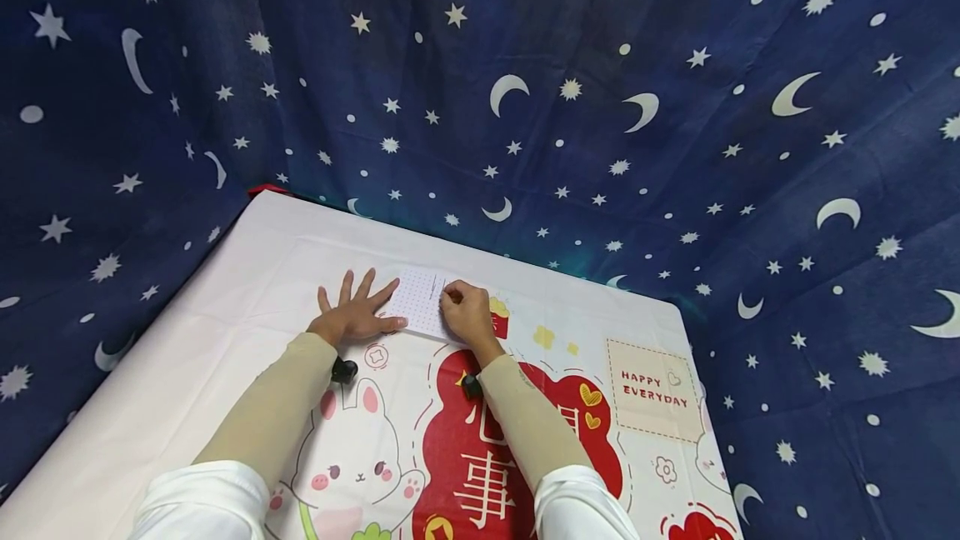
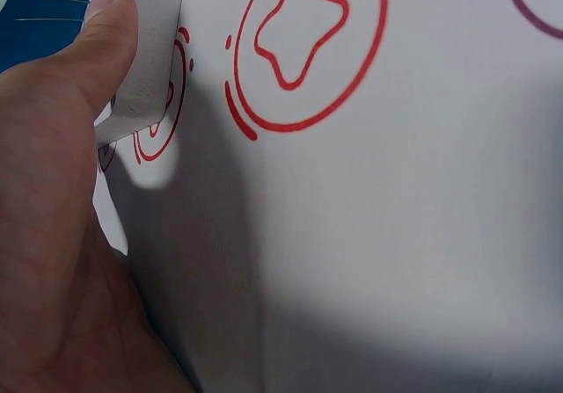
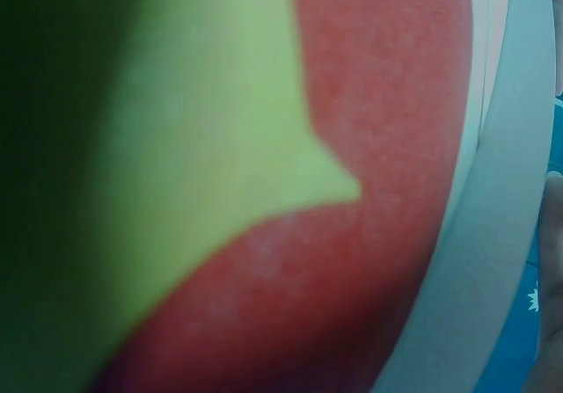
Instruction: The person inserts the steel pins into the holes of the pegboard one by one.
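The left hand [image 1: 356, 319], in the head view, spreads its fingers wide apart; its thumb touches the white dotted board [image 1: 416, 300] on the worktop [image 1: 247, 273], between 2 and 3 o'clock. The right hand [image 1: 468, 313] has its fingertips bunched together, the board between 9 and 10 o'clock; I cannot tell whether they pinch anything. In the left wrist view, the thumb rests on the board, at 1 o'clock from the palm. In the right wrist view, red print [image 3: 387, 103] dominates.

The block [image 1: 416, 300] lies on the table [image 1: 288, 261] between the left grip [image 1: 356, 312] and right grip [image 1: 467, 312], the curtain [image 1: 450, 173] behind.
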The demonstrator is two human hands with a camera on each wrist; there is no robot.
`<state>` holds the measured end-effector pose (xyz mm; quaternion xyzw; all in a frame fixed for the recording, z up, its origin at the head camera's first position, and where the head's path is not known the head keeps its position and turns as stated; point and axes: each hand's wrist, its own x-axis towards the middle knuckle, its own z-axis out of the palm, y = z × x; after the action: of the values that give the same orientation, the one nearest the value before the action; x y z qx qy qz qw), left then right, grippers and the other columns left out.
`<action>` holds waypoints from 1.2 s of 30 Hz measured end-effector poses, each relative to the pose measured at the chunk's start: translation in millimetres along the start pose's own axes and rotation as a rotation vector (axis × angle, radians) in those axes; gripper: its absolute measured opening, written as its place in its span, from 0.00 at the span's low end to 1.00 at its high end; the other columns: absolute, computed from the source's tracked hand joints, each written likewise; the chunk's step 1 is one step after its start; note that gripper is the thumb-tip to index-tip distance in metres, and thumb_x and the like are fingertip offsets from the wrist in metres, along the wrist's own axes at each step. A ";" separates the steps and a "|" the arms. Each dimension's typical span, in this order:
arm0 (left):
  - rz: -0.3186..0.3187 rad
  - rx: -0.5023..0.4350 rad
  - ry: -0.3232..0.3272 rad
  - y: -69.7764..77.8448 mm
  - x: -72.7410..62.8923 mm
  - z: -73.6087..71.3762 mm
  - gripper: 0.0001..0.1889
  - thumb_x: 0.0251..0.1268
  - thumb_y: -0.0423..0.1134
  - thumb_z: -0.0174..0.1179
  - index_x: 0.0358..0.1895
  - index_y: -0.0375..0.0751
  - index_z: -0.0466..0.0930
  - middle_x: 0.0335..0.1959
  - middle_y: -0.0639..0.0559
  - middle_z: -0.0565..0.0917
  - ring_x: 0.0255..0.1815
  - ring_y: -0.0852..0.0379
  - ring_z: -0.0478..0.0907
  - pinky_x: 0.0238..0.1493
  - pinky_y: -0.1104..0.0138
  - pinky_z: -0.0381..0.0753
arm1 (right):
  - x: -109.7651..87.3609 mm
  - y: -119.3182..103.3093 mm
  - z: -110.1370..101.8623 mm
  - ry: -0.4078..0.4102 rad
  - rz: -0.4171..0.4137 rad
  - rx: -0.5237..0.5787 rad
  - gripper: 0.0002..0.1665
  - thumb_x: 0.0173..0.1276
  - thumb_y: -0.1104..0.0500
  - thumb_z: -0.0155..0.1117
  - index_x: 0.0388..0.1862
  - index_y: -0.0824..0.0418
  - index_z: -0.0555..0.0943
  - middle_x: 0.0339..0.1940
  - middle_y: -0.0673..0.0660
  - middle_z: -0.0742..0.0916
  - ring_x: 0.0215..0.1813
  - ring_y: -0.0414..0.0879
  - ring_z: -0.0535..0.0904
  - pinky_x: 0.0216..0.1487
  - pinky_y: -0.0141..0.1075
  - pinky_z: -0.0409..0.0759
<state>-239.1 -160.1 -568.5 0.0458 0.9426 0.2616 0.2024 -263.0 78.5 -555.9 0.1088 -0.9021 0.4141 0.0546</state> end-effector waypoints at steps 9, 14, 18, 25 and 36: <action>-0.005 -0.001 -0.017 -3.1 5.6 3.2 0.54 0.61 0.82 0.49 0.86 0.64 0.41 0.88 0.43 0.28 0.85 0.31 0.15 0.70 0.25 0.11 | 1.0 -0.5 2.0 -0.025 0.006 -0.050 0.07 0.73 0.61 0.66 0.41 0.60 0.90 0.35 0.56 0.91 0.38 0.45 0.80 0.43 0.32 0.85; 0.000 -0.001 -0.012 -2.9 2.9 2.5 0.55 0.60 0.83 0.48 0.86 0.65 0.41 0.88 0.43 0.29 0.85 0.31 0.15 0.70 0.24 0.11 | 0.0 -3.4 4.7 -0.003 -0.019 -0.062 0.07 0.71 0.62 0.65 0.38 0.61 0.90 0.33 0.56 0.91 0.37 0.44 0.81 0.41 0.30 0.83; 0.007 0.000 -0.002 0.5 -2.7 -0.6 0.56 0.56 0.86 0.47 0.86 0.67 0.43 0.88 0.42 0.31 0.85 0.29 0.17 0.69 0.23 0.13 | 0.4 -4.9 6.8 0.009 -0.017 -0.075 0.07 0.71 0.62 0.65 0.37 0.60 0.90 0.32 0.54 0.91 0.37 0.43 0.81 0.41 0.30 0.83; -0.003 0.008 -0.020 12.1 -12.8 -8.8 0.52 0.64 0.79 0.50 0.86 0.63 0.44 0.88 0.40 0.32 0.85 0.28 0.19 0.71 0.23 0.15 | -0.5 -6.0 6.8 0.003 0.026 -0.066 0.07 0.72 0.61 0.66 0.38 0.60 0.90 0.33 0.54 0.91 0.39 0.44 0.81 0.43 0.31 0.84; -0.013 0.008 -0.033 15.7 -16.0 -13.0 0.51 0.66 0.78 0.50 0.86 0.61 0.43 0.88 0.39 0.31 0.85 0.28 0.18 0.72 0.23 0.15 | -0.3 -10.8 2.6 -0.040 0.130 -0.117 0.11 0.73 0.57 0.68 0.50 0.57 0.90 0.45 0.54 0.92 0.47 0.46 0.84 0.55 0.39 0.89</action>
<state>-230.0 -155.9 -544.6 0.0449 0.9405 0.2556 0.2194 -260.1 69.8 -549.8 0.0550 -0.9309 0.3609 0.0160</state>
